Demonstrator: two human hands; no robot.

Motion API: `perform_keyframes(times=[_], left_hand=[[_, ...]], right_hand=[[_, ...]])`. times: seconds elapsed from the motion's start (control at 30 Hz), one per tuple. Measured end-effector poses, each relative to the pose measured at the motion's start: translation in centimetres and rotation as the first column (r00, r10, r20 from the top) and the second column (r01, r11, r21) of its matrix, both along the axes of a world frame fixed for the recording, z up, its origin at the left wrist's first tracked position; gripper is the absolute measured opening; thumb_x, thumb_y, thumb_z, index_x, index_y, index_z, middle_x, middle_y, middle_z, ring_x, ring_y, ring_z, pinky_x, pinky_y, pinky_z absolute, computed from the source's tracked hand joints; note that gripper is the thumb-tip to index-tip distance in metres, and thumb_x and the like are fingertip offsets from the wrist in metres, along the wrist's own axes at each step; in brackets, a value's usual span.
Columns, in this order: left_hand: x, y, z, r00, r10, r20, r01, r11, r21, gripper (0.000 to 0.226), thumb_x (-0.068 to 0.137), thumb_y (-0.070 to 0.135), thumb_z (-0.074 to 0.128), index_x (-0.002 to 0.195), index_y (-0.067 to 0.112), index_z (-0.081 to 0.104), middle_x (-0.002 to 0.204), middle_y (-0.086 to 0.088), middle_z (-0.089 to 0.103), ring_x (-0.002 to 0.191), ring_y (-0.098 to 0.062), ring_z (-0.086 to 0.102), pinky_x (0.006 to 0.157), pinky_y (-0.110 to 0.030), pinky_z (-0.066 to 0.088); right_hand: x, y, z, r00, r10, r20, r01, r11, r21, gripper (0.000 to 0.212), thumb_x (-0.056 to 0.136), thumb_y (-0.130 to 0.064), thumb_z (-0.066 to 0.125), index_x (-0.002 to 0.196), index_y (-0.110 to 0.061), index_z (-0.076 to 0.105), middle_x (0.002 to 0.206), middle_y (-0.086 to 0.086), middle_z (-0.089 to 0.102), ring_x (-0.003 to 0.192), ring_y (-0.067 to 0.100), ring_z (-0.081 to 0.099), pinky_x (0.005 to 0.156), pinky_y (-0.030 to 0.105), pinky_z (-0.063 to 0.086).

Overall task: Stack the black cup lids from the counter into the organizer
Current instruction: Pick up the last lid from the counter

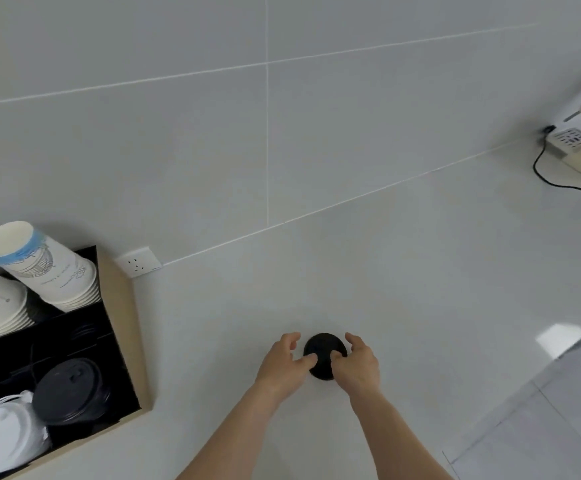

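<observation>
A: Where is the stack of black lids (324,353) found?

B: It is seen on the white table (420,271), well to the right of the organizer (122,327), out in the open and clear of the wall.

A: How is it held?

B: It is gripped from both sides. The left hand (283,363) is placed on its left edge and the right hand (356,363) on its right edge. On each hand the fingers are curled and closed against the stack, with the thumbs laid over its near top and the remaining fingers wrapped around the far rim. Whether the stack is lifted off the table cannot be told.

A: What is kept in the organizer?

B: A pile of black lids (70,389) is seated in its near right compartment, and white lids (5,434) are seen just to the left of that. Paper cups (39,265) are stacked upside down in the far compartments.

A: Is anything else seen around the organizer?

B: A wall socket (138,263) is mounted just beyond its far right corner. Far to the right of it, a beige appliance (580,143) with a black cord (552,178) is set against the wall.
</observation>
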State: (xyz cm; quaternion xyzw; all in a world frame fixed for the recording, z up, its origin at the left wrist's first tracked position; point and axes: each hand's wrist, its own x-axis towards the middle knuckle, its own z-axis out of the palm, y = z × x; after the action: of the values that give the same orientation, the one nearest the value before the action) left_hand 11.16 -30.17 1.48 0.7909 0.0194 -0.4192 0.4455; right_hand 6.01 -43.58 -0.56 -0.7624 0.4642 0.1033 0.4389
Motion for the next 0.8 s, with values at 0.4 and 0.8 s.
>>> perform_keyframes(times=[0.4,0.8], left_hand=[[-0.2,0.1,0.3,0.984,0.167,-0.058,-0.170,0.984,-0.048,0.051,0.083,0.017,0.065,0.127,0.032,0.045,0.113,0.013,0.057,0.105,-0.010,0.058,0.077,-0.020,0.044],[4.6,14.9,6.0,0.720,0.542,0.433,-0.582,0.812,-0.049,0.018,0.085,0.020,0.066,0.098,0.032,0.068,0.100,0.013,0.071,0.081,0.004,0.064,0.079,-0.027,0.052]], right_hand=[[1.6,0.7,0.7,0.998,-0.035,0.057,0.032,0.998,0.050,0.036,0.083,-0.017,0.059,0.119,-0.018,0.063,0.101,0.000,0.069,0.091,0.021,0.065,0.084,0.039,0.056],[9.1,14.5,7.2,0.925,0.186,0.332,-0.209,0.977,0.034,0.019,0.082,-0.019,0.064,0.097,-0.025,0.073,0.084,-0.010,0.071,0.078,0.011,0.067,0.079,0.037,0.057]])
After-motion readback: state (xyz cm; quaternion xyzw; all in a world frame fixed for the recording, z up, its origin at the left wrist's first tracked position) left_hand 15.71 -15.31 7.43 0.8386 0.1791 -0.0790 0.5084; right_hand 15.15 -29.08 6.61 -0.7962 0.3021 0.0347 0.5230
